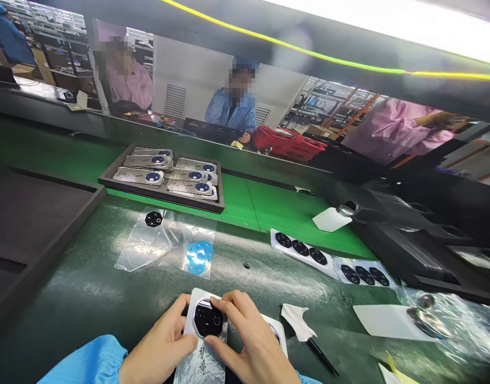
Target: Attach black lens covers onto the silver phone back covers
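Observation:
A silvery phone back panel (202, 362) with dark lettering lies at the bottom centre between my hands. Near its top sits a black camera lens cover (208, 319) inside a shiny ring. My left hand (159, 341) grips the panel's left edge, thumb on its face below the ring. The thumb and fingers of my right hand (250, 336) press on the right side of the lens cover and ring. Partly hidden behind my right hand is another pale panel (280, 333). To the right lies a black stick (322, 357) with a white cloth (299, 321) at its tip.
A dark tray (160, 196) of panels stands on the green belt (240, 200). Plastic bags (141, 248), blue film pieces (199, 256) and strips of black discs (300, 248) lie ahead. Another tray (85, 213) is left. Several people sit or stand beyond.

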The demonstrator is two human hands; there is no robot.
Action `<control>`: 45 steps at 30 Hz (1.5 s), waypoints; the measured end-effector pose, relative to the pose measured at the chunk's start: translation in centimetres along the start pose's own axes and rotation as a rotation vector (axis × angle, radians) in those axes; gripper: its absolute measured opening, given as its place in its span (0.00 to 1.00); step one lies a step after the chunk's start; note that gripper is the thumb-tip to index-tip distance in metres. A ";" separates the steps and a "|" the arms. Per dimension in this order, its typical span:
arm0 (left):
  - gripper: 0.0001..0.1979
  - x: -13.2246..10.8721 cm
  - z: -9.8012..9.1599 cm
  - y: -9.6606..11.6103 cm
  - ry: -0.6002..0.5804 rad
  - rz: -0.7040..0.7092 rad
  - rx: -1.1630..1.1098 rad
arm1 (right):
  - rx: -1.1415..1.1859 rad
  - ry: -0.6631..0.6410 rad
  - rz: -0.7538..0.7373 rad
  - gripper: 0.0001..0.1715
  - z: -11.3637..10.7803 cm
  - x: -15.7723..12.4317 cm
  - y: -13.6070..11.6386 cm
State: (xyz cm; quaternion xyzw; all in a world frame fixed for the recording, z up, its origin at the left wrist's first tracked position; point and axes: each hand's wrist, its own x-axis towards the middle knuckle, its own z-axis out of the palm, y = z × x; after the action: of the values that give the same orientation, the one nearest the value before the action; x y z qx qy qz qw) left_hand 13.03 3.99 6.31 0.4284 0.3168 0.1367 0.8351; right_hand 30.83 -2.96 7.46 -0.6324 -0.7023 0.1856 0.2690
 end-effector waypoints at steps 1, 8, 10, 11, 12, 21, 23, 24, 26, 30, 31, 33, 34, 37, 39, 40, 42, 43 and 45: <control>0.22 0.0 0.0 0.0 -0.001 0.001 0.006 | -0.001 -0.002 0.000 0.25 0.0 0.0 0.0; 0.21 0.0 0.1 0.0 -0.020 0.010 0.006 | -0.010 -0.035 0.028 0.26 -0.3 0.1 -0.2; 0.21 0.0 0.2 0.0 -0.023 0.008 0.006 | -0.008 -0.049 0.038 0.25 -0.3 0.1 -0.3; 0.21 0.0 0.2 0.0 -0.023 0.008 0.008 | -0.006 -0.056 0.041 0.25 -0.3 0.0 -0.3; 0.21 0.0 0.2 0.0 -0.021 0.008 0.009 | -0.004 -0.060 0.043 0.25 -0.2 0.0 -0.3; 0.21 0.0 0.2 0.2 -0.028 0.016 0.014 | -0.005 -0.039 0.043 0.26 -0.3 -0.1 -0.2; 0.21 0.0 0.2 0.1 -0.030 0.019 0.013 | -0.010 -0.046 0.046 0.26 -0.2 0.1 -0.3; 0.21 0.0 0.2 0.1 -0.031 0.021 0.015 | -0.016 -0.048 0.045 0.26 -0.2 0.1 -0.3; 0.21 0.0 0.1 0.0 -0.039 0.020 0.029 | -0.034 -0.047 0.032 0.27 -0.2 0.3 -0.3; 0.20 -0.1 -0.1 -0.1 -0.043 0.029 0.132 | -0.091 -0.024 -0.026 0.30 -0.1 0.4 0.0; 0.20 -0.2 -0.2 -0.2 -0.045 0.037 0.167 | -0.106 -0.016 -0.039 0.31 0.0 0.5 0.1; 0.20 -0.2 -0.5 -0.2 -0.046 0.053 0.235 | -0.132 0.001 -0.064 0.32 0.0 0.5 0.2; 0.21 -0.2 -0.6 -0.3 -0.042 0.061 0.266 | -0.139 0.009 -0.075 0.31 0.1 0.5 0.3; 0.23 -0.2 -1.0 -0.5 -0.023 0.081 0.358 | -0.140 0.027 -0.100 0.31 0.1 0.6 0.3; 0.22 -0.2 -1.1 -0.8 -0.001 0.070 0.387 | -0.134 0.034 -0.104 0.32 0.2 0.7 0.3; 0.20 -0.2 -1.1 -0.9 0.021 0.063 0.394 | -0.131 0.040 -0.104 0.32 0.3 0.7 0.2; 0.16 -0.3 -0.9 -1.1 0.088 0.058 0.421 | -0.130 0.059 -0.104 0.32 0.6 0.8 0.2; 0.17 -0.4 -0.8 -1.1 0.124 0.066 0.445 | -0.134 0.071 -0.108 0.32 0.7 0.8 0.1; 0.20 -0.4 -0.6 -1.2 0.173 0.085 0.499 | -0.151 0.092 -0.130 0.31 1.0 0.9 0.0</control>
State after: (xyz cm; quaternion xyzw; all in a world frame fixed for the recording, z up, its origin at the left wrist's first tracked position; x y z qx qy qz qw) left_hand 12.30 3.43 5.30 0.6206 0.3927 0.1256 0.6670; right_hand 30.19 -1.95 6.77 -0.6120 -0.7406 0.0851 0.2639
